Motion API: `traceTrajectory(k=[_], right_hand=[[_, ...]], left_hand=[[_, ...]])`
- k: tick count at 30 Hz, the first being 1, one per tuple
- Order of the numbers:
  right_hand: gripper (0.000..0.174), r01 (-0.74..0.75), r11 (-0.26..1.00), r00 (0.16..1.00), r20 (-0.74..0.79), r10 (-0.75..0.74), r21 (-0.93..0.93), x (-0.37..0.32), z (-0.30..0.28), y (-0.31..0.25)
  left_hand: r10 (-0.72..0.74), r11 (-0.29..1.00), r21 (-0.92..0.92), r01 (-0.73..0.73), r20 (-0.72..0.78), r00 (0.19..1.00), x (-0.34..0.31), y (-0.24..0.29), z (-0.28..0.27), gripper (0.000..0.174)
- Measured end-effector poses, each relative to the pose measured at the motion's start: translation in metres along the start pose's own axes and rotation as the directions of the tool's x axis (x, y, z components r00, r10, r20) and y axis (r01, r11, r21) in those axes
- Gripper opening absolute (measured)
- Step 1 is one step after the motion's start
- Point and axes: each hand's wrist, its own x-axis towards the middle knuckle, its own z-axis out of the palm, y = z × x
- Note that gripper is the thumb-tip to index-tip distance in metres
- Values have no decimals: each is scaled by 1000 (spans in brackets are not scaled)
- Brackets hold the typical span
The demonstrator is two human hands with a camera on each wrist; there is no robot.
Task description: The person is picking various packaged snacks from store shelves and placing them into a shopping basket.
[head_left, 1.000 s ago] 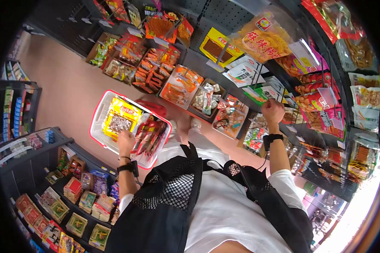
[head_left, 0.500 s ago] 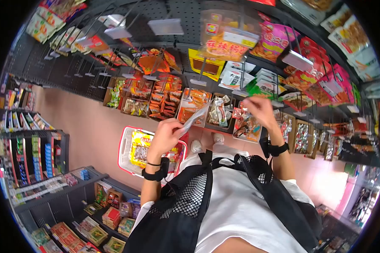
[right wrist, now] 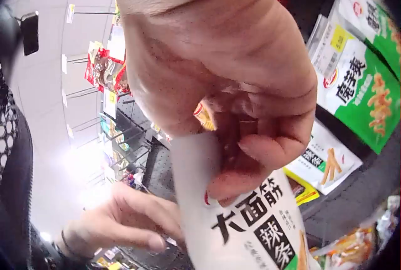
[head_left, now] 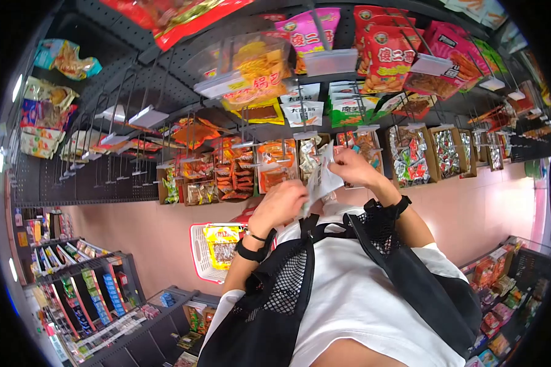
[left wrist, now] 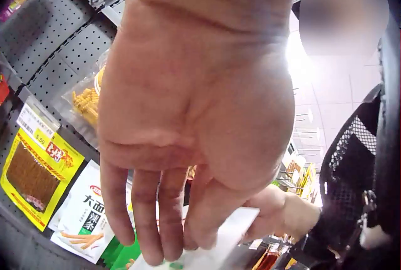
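A white snack packet point(head_left: 322, 178) with black Chinese lettering is held up in front of the body. My right hand point(head_left: 353, 167) pinches its upper edge between thumb and curled fingers; the right wrist view shows the packet's printed face point(right wrist: 250, 229) below the knuckles. On the packet's other side is my left hand point(head_left: 280, 203). In the left wrist view its fingers point(left wrist: 147, 220) are long and fairly straight over the packet, and in the right wrist view they reach behind its edge. The left thumb stands apart from the packet there.
Low at the left stands a white basket with a red rim point(head_left: 193, 251), holding a yellow packet point(head_left: 221, 244). Ahead, a pegboard rack carries hanging green-and-white packets point(head_left: 353, 110) and red packets point(head_left: 389, 58). Open boxes of small snacks point(head_left: 408, 156) line the lower shelf.
My left hand has come up from the basket and carried the white packet toward the middle. My right hand has moved from the hanging packets to pinch it. The view has turned along the rack.
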Motion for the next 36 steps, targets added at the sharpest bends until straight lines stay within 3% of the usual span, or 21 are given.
traceTrajectory(k=[2, 4, 5, 6, 8, 9, 11, 12, 14, 16, 18, 19, 22, 23, 25, 28, 32, 36], right_hand=[[30, 217, 911, 971, -18, -239, -350, -3, -10, 16], [24, 235, 871, 963, -18, -268, -431, -6, -15, 29], [22, 185, 819, 968, -42, -247, -544, -5, -11, 37], [20, 130, 751, 973, -62, -222, -647, -7, -6, 42], [17, 123, 704, 975, -46, -216, -699, -7, -26, 33], [17, 113, 673, 967, -75, -243, -731, -8, -34, 31], [13, 126, 576, 940, -89, -331, -808, -6, -49, 24], [13, 131, 574, 938, -86, -336, -809, 0, -56, 20], [6, 277, 505, 807, -87, -584, -817, 9, -64, 9], [7, 277, 513, 819, -80, -569, -812, 13, -67, 1], [6, 399, 430, 777, 50, -627, -810, 32, -71, 6], [6, 421, 437, 776, 65, -627, -795, 45, -65, 16], [7, 482, 459, 771, 113, -626, -747, 74, -62, 24], [9, 477, 466, 813, 172, -557, -745, 79, -61, 17], [12, 484, 485, 854, 270, -445, -728, 88, -64, 9], [13, 511, 546, 841, 254, -478, -664, 106, -59, 24], [12, 478, 677, 878, 282, -387, -560, 109, -63, 26], [12, 541, 645, 841, 329, -430, -540, 124, -66, 34]], left_hand=[[-20, 999, 30, 23, -79, 997, 15, 11, -8, 16], [-28, 995, 76, 62, -380, 925, 32, 14, -17, 18], [-157, 983, 44, 177, -293, 943, 35, 21, -29, 29], [-157, 983, 44, 177, -293, 943, 34, 20, -28, 29], [-75, 947, 271, 170, -326, 942, 49, 22, -24, 46], [-92, 933, 319, 167, -236, 967, 56, 22, -20, 61], [-107, 903, 382, 196, -242, 964, 71, 17, -11, 63], [-120, 871, 440, 220, -244, 962, 77, 16, -6, 65], [-168, 868, 427, 254, -229, 959, 84, 19, -1, 69], [-217, 863, 415, 290, -214, 952, 87, 23, 4, 73], [-267, 774, 537, 334, -202, 942, 89, 23, 12, 76], [-274, 812, 458, 361, -247, 929, 86, 18, 19, 66], [-265, 817, 443, 369, -280, 923, 88, 20, 17, 66], [-322, 838, 374, 397, -249, 913, 88, 31, 9, 66], [-304, 850, 356, 387, -269, 914, 86, 26, 11, 68], [-306, 877, 298, 377, -259, 916, 86, 25, 9, 73], [-317, 897, 230, 378, -262, 912, 85, 32, 14, 76], [-286, 903, 243, 354, -275, 918, 95, 28, 9, 76]])
